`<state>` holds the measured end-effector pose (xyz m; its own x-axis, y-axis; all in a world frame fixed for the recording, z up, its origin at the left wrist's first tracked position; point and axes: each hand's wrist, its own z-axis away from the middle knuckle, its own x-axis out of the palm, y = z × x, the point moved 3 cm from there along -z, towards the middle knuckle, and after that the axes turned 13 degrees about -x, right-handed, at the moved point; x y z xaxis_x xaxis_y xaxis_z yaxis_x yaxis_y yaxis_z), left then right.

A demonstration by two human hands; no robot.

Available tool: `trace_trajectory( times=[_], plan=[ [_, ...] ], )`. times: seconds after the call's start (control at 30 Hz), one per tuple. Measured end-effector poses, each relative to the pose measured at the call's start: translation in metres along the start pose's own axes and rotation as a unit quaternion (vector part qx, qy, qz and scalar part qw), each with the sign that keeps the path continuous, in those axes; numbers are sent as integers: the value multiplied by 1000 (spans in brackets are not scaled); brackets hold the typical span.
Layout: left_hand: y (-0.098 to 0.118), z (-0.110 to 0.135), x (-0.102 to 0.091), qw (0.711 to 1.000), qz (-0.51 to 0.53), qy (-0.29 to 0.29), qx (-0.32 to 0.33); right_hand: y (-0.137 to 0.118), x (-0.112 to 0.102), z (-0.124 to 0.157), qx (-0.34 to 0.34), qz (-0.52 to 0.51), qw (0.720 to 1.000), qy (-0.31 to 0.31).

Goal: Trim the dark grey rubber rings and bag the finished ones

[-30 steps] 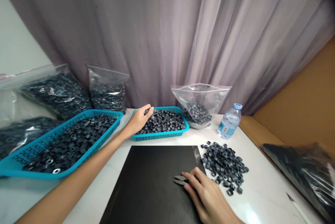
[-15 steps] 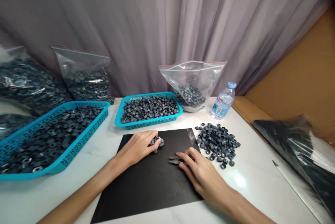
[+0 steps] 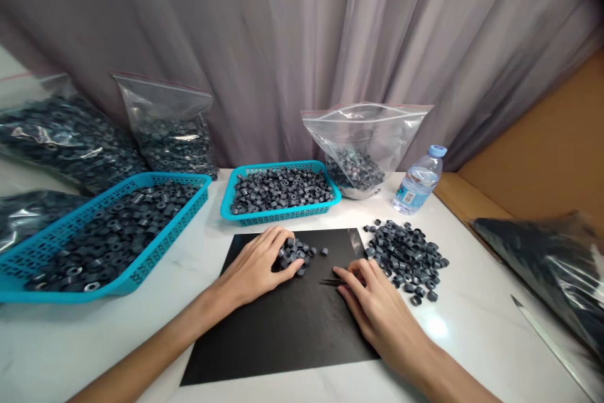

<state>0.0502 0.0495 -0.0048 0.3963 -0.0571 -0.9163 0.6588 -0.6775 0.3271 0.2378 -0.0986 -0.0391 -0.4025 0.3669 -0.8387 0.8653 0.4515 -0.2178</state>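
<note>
My left hand (image 3: 258,261) rests on the black mat (image 3: 283,331), fingers and thumb apart around a small heap of dark grey plastic rings (image 3: 296,253). A few of these short rings lie loose just right of the heap. Lower on the mat's right side, my right hand (image 3: 370,296) is closed on small snips (image 3: 331,281), whose thin blades point left, close together; their handles are hidden in my fingers. Beside that hand, partly off the mat, spreads a larger pile of the same rings (image 3: 406,255).
Two blue baskets of rings stand behind, one at the back (image 3: 283,217) and one at the left (image 3: 141,264). Clear zip bags (image 3: 358,139) of rings, a water bottle (image 3: 418,183), a dark plastic-wrapped bundle (image 3: 542,264) and a pointed metal strip (image 3: 542,337) surround the mat.
My left hand has opened and let rings spill onto the mat. The snips' blades, apart before, now look closed together. The whole view has shifted slightly.
</note>
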Motion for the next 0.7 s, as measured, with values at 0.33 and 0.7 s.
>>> trace_trajectory(
  times=[0.33, 0.7],
  plan=[
    [-2, 1, 0, 998, 53, -44, 10, -2, -6, -4, 18, -16, 999, 27],
    [2, -1, -4, 995, 81, -26, 42, 6, -4, -8, 26, -2, 1000, 12]
  ],
)
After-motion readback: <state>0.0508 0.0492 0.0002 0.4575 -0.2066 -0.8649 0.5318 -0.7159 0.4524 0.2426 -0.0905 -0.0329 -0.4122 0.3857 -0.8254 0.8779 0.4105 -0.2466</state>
